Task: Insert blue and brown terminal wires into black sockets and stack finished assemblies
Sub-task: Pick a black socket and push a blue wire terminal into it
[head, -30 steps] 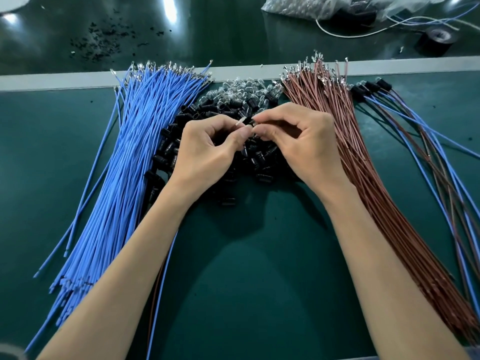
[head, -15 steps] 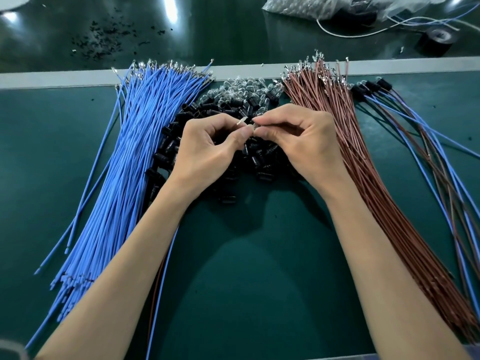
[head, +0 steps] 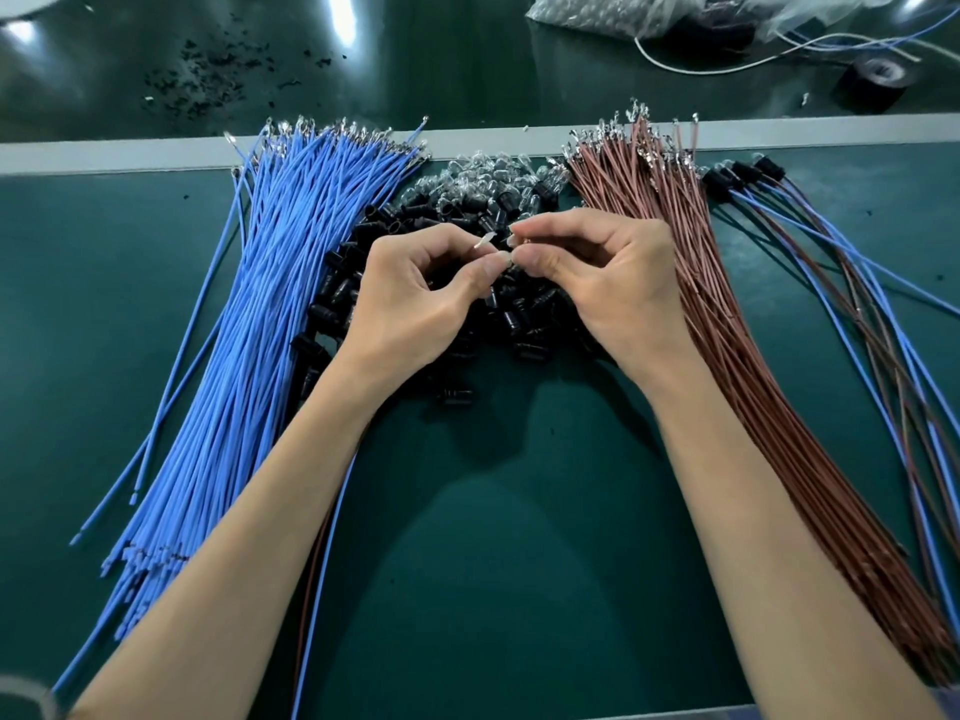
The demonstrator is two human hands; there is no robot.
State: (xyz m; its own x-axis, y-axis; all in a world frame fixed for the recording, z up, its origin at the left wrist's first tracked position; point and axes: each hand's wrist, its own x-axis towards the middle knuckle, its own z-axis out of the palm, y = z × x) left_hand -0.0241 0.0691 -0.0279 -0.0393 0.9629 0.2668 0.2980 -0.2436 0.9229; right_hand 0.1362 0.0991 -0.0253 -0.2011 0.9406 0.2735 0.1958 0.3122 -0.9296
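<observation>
My left hand (head: 415,298) and my right hand (head: 608,283) meet fingertip to fingertip over the pile of black sockets (head: 358,283). The left thumb and fingers pinch a wire end whose silver terminal (head: 485,241) sticks up between the hands. A blue wire (head: 324,553) and a brown wire (head: 311,558) trail from under my left forearm. The right thumb and forefinger pinch a small part that they mostly hide. The blue wire bundle (head: 249,330) lies to the left and the brown wire bundle (head: 727,330) to the right. Finished assemblies (head: 748,174) lie at the far right.
Clear glass bulbs (head: 493,171) are heaped behind the sockets. A pale strip (head: 104,157) crosses the table behind the wire tips. Beyond it are black crumbs (head: 208,75), a plastic bag (head: 613,13), a white cord (head: 701,70) and a black tape roll (head: 878,83).
Both hands stay in the same spot over the sockets. Only the fingertips have shifted slightly around the terminal.
</observation>
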